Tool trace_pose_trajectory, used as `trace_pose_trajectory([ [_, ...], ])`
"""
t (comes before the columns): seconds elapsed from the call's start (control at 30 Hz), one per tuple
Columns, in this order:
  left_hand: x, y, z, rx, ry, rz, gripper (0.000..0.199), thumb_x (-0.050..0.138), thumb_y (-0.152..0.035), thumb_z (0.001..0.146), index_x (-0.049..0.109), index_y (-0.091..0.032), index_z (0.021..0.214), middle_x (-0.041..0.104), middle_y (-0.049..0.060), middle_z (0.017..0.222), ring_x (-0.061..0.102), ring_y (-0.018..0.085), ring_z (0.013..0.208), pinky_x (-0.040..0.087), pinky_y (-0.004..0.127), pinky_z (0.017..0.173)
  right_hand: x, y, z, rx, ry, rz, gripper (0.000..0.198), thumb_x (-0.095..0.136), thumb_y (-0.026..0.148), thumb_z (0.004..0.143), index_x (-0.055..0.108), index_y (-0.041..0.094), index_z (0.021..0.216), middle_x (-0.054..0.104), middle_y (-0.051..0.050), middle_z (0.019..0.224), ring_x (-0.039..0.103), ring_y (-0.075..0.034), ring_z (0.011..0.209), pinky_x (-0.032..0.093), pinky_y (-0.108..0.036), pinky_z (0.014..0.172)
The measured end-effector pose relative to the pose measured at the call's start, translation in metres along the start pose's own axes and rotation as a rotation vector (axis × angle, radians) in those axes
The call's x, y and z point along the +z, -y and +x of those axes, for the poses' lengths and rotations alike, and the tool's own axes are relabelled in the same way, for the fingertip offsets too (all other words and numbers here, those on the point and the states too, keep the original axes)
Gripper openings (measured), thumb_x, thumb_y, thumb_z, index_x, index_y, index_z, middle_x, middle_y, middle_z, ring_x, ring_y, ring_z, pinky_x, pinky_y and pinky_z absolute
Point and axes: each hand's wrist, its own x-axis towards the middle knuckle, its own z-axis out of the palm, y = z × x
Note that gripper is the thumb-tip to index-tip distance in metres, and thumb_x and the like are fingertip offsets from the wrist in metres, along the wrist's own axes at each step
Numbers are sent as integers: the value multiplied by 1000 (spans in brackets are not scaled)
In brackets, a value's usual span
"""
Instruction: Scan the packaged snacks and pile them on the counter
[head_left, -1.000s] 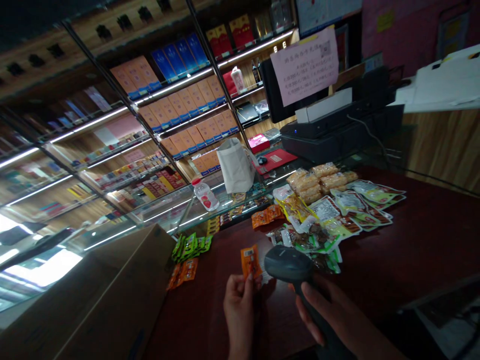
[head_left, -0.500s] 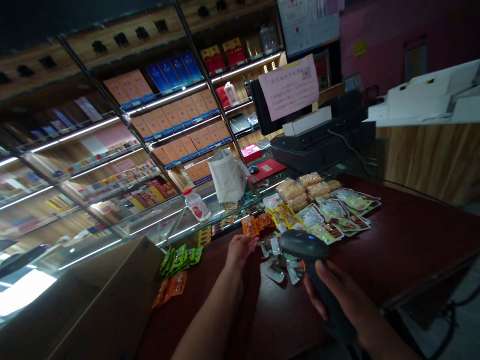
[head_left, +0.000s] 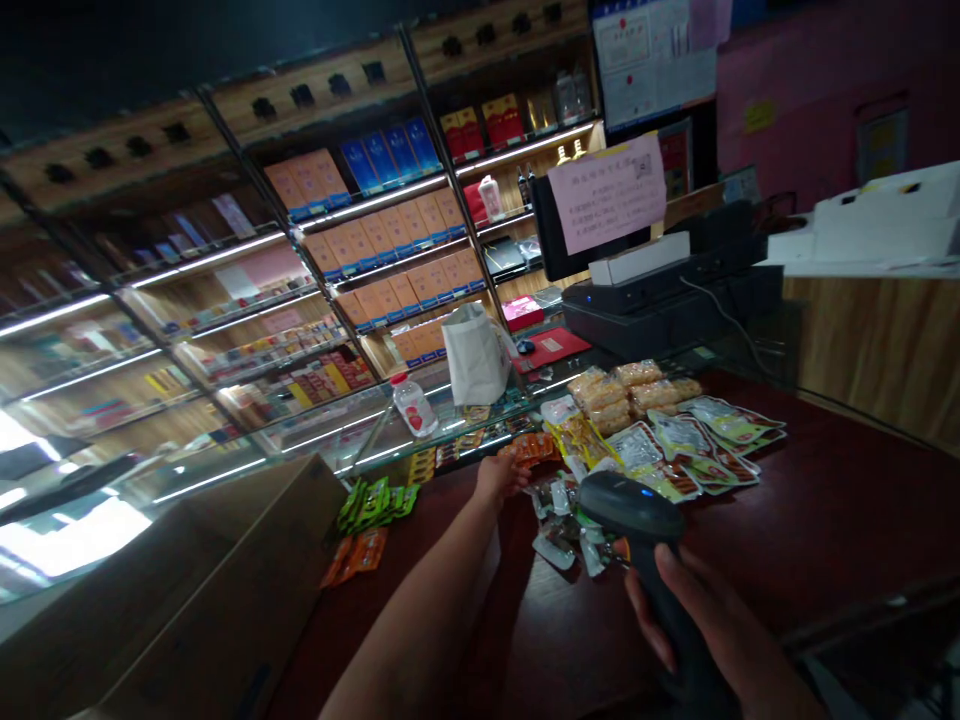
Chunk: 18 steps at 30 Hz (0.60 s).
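Note:
My right hand is wrapped round the grip of a black barcode scanner, its head tilted to the left above the dark red counter. Out to the left, my left hand reaches to small orange snack packets, its slightly blurred fingers apart at their near edge. Just below the scanner head lies a loose pile of small silvery packets. Beside the orange packets are yellow snack bags. Farther right are bundled tan snack packs and flat green-and-white pouches.
An open cardboard box stands at the left, next to green packets and more orange packets. Behind are a red-capped bottle, a white bag and a monitor with a pink notice. Stocked shelves line the back.
My view has turned so that the scene sits farther right in the picture. My left hand has moved slightly up towards the orange packets. The scanner stays in my right hand.

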Motion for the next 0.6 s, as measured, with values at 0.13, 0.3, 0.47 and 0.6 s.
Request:
trace_pose_trajectory([
  [0.13,-54,10,-30,137,-194,399,26,58,-40,91,62,-15,98,68,5,77,64,17,69,50,28,65,-5,3,-3,61,-8,-53,62,61,83,69,72,21,71,63,-3,53,52,-17,47,44,-29,48],
  [0.3,-151,15,-72,201,-452,877,15,56,-27,88,65,-17,94,68,14,107,58,29,114,42,38,97,-6,-3,2,86,-8,-7,68,63,88,58,72,22,71,66,-4,56,50,-16,43,41,-28,43],
  [0.47,-223,26,-97,66,-642,1300,30,43,-21,92,61,-6,110,59,26,126,50,35,126,38,43,103,3,-9,5,99,-16,30,58,69,78,65,69,20,71,65,-1,59,51,-13,48,43,-25,48],
  [0.6,-247,35,-102,-31,-619,1454,34,32,-8,91,64,-4,102,68,23,104,65,30,102,47,35,85,11,-8,6,141,17,18,64,68,82,61,70,19,74,64,-1,57,50,-13,46,41,-24,45],
])
